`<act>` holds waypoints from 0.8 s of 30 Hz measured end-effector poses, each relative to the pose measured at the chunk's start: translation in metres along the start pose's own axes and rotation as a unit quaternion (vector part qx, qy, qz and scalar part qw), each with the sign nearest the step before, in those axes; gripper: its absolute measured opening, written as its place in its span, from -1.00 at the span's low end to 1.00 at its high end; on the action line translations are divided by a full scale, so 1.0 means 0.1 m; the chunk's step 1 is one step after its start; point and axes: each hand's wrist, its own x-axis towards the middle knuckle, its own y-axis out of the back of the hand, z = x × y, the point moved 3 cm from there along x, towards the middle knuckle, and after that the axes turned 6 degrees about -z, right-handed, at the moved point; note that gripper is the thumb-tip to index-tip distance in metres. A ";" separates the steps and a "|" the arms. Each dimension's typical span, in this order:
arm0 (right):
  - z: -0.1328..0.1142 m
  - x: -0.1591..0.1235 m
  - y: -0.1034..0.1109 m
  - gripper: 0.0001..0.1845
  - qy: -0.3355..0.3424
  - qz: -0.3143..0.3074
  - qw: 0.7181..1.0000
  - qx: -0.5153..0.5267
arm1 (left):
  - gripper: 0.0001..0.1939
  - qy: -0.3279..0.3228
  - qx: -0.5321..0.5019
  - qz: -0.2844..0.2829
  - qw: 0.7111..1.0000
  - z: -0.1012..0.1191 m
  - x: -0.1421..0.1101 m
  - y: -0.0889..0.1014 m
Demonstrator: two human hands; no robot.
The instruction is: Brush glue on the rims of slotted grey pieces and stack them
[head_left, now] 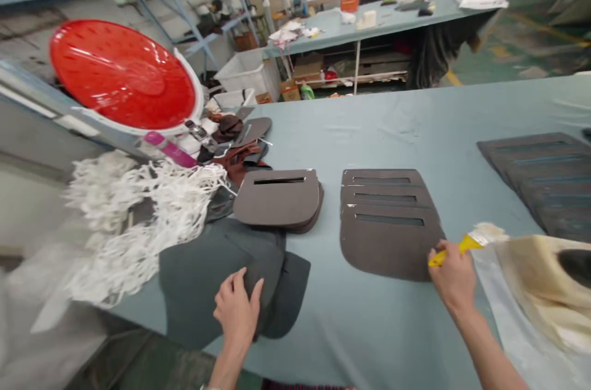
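R hand (454, 273): grip closed round yellow brush (468, 243), at near R corner of overlapped slotted panels (385, 245), mid tabletop (360, 322). L hand (237, 310): fingers spread on dk sheets (198, 279). Step prob. brushing panels; next stroke calls for bristles (488, 234) turned twd them.

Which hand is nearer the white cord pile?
Left. The left hand is on dark sheets right of the white cord pile; the right hand, holding a yellow brush, is farther right.

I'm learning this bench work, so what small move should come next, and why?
Perhaps turn the yellow-handled brush toward the overlapping slotted panels: they lie staggered beside the right hand, which grips the brush, but its bristles point away from them.
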 end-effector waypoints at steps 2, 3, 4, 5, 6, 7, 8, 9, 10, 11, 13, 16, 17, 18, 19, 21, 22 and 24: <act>-0.35 -0.16 0.00 -0.79 0.021 -0.024 0.995 0.094 | -0.67 -0.002 -0.058 -0.068 0.996 -0.21 0.01 0.00; -0.58 -0.26 0.01 -0.80 0.034 -0.048 0.987 0.152 | -0.69 -0.002 -0.094 -0.104 0.990 -0.22 0.02 -0.03; -0.83 -0.36 0.02 -0.80 0.050 -0.082 0.972 0.213 | -0.69 0.001 -0.129 -0.133 0.983 -0.17 0.02 -0.07; -1.08 -0.46 0.04 -0.80 0.064 -0.125 0.951 0.275 | -0.67 0.007 -0.161 -0.157 0.974 -0.06 0.01 -0.11; -1.33 -0.57 0.06 -0.78 0.077 -0.178 0.923 0.332 | -0.66 0.012 -0.192 -0.175 0.966 0.09 -0.02 -0.16; -1.56 -0.68 0.07 -0.77 0.086 -0.235 0.891 0.380 | -0.65 0.014 -0.223 -0.189 0.956 0.26 -0.06 -0.20; -1.75 -0.77 0.09 -0.74 0.088 -0.284 0.857 0.421 | -0.64 0.015 -0.256 -0.201 0.945 0.45 -0.11 -0.24; -1.89 -0.84 0.10 -0.71 0.081 -0.319 0.829 0.453 | -0.64 0.012 -0.288 -0.216 0.933 0.64 -0.17 -0.29; -1.97 -0.88 0.11 -0.70 0.065 -0.332 0.812 0.476 | -0.63 0.006 -0.319 -0.236 0.918 0.82 -0.23 -0.33; -2.00 -0.89 0.12 -0.70 0.044 -0.324 0.809 0.489 | -0.61 -0.006 -0.347 -0.260 0.901 0.98 -0.30 -0.37; -1.90 -0.82 0.15 -0.75 0.014 -0.265 0.833 0.486 | -0.56 -0.032 -0.395 -0.313 0.863 1.22 -0.40 -0.44; -1.50 -0.59 0.22 -0.87 0.034 -0.187 0.882 0.431 | -0.50 -0.056 -0.401 -0.338 0.850 1.35 -0.42 -0.61; -1.32 -0.51 0.24 -0.89 0.043 -0.175 0.894 0.410 | -0.50 -0.068 -0.381 -0.322 0.864 1.34 -0.40 -0.68; -1.13 -0.44 0.25 -0.91 0.048 -0.167 0.904 0.390 | -0.52 -0.087 -0.352 -0.301 0.882 1.34 -0.37 -0.76; -0.93 -0.37 0.25 -0.91 0.045 -0.158 0.914 0.370 | -0.53 -0.113 -0.320 -0.279 0.898 1.33 -0.34 -0.85; -0.52 -0.26 0.21 -0.90 0.026 -0.140 0.934 0.328 | -0.57 -0.182 -0.254 -0.247 0.917 1.35 -0.33 -1.03; -0.33 -0.22 0.17 -0.89 0.016 -0.131 0.943 0.305 | -0.57 -0.222 -0.222 -0.238 0.919 1.38 -0.34 -1.11; -0.01 -0.19 0.08 -0.88 -0.002 -0.111 0.959 0.259 | -0.56 -0.299 -0.159 -0.225 0.914 1.46 -0.41 -1.27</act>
